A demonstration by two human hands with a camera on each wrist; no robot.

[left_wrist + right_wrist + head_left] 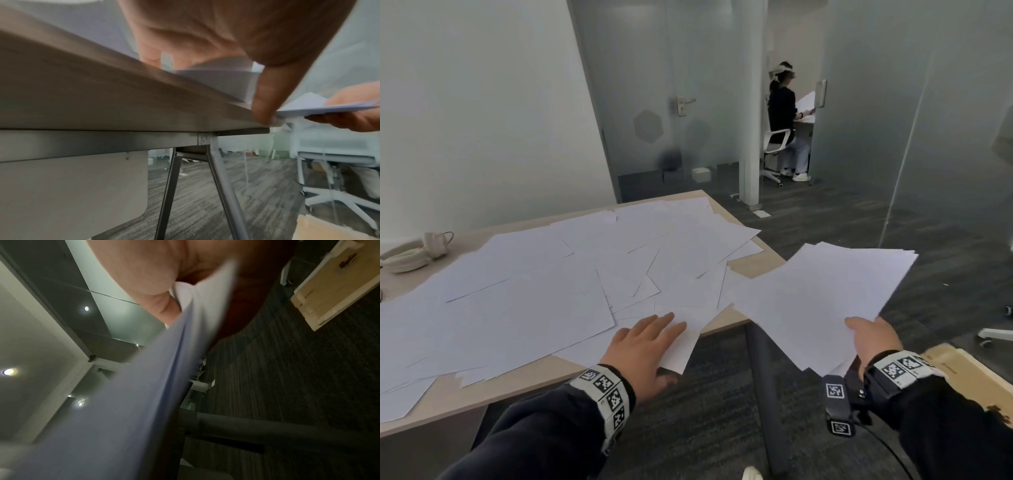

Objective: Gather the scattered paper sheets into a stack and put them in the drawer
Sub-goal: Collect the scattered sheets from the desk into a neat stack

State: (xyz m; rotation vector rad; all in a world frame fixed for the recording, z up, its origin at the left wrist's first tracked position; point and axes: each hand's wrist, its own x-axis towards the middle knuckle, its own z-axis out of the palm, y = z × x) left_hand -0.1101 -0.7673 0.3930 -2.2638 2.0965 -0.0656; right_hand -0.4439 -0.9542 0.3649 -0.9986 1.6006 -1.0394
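Many white paper sheets (544,281) lie scattered and overlapping on the light wooden table (750,265). My left hand (647,342) is at the table's near edge, fingers flat on a sheet (688,339) that overhangs the edge, thumb underneath it. The left wrist view shows that sheet (222,81) between the fingers and the thumb (265,100). To the right, off the table and over the floor, my right hand (873,337) grips a loose stack of sheets (825,301) by its near edge, thumb on top. In the right wrist view the stack (123,402) runs forward from the thumb (156,296). No drawer is visible.
Cream headphones (414,251) lie at the table's far left. A grey table leg (763,394) slants down between my arms. A light wooden box (962,373) sits on the floor at right, near a chair base (996,334). A person (786,116) sits beyond the glass partition.
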